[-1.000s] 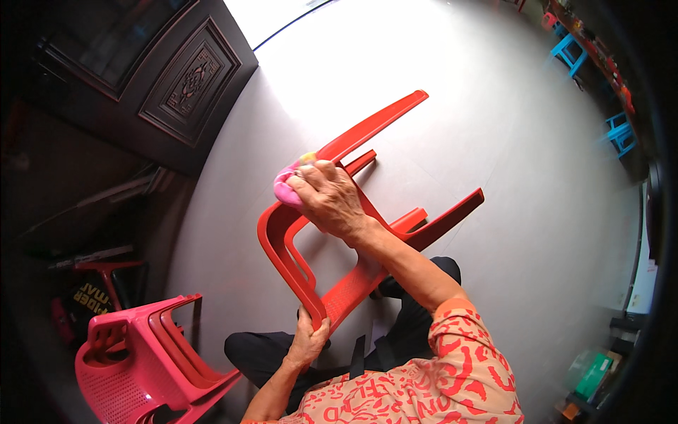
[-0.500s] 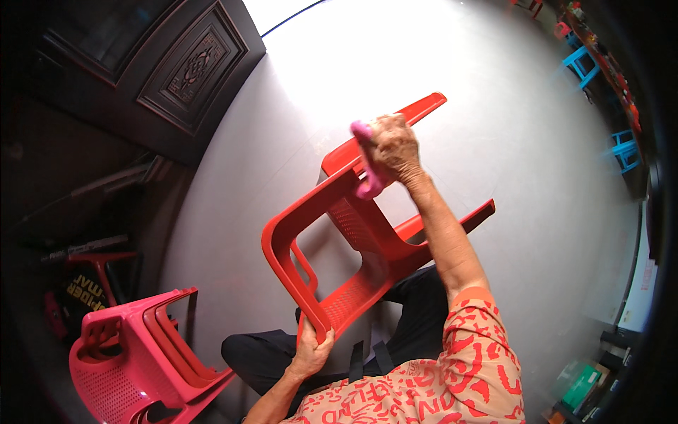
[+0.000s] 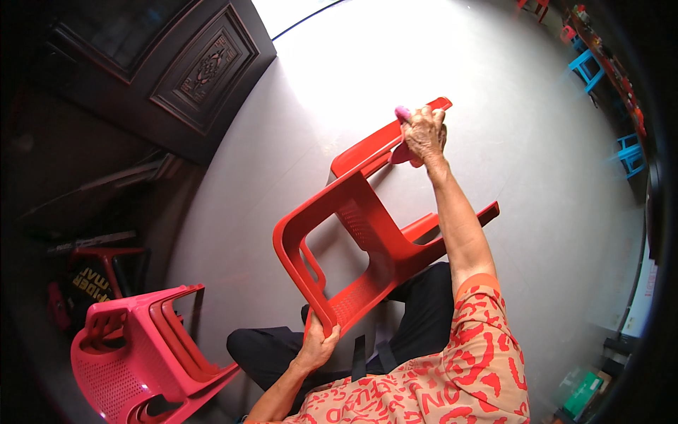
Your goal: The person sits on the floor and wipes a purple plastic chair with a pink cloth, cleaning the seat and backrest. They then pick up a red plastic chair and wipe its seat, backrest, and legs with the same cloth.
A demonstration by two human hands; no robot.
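A red plastic chair lies tipped over in front of me, its legs pointing to the far right. My left hand is closed around the near lower corner of its frame, by my knee. Out along the far leg, close to its tip, my right hand presses a pink cloth against the red plastic. Its fingers wrap over the cloth and the leg, and part of the cloth is hidden beneath them.
Pink and red stacked chairs stand at the near left. A dark carved door is at the far left. Along the right are blue stools, a long cluttered table and a green box. Grey floor surrounds the chair.
My right hand and the pink cloth have slid along the far leg, away and to the right, toward its tip. The left hand keeps its hold on the chair's corner.
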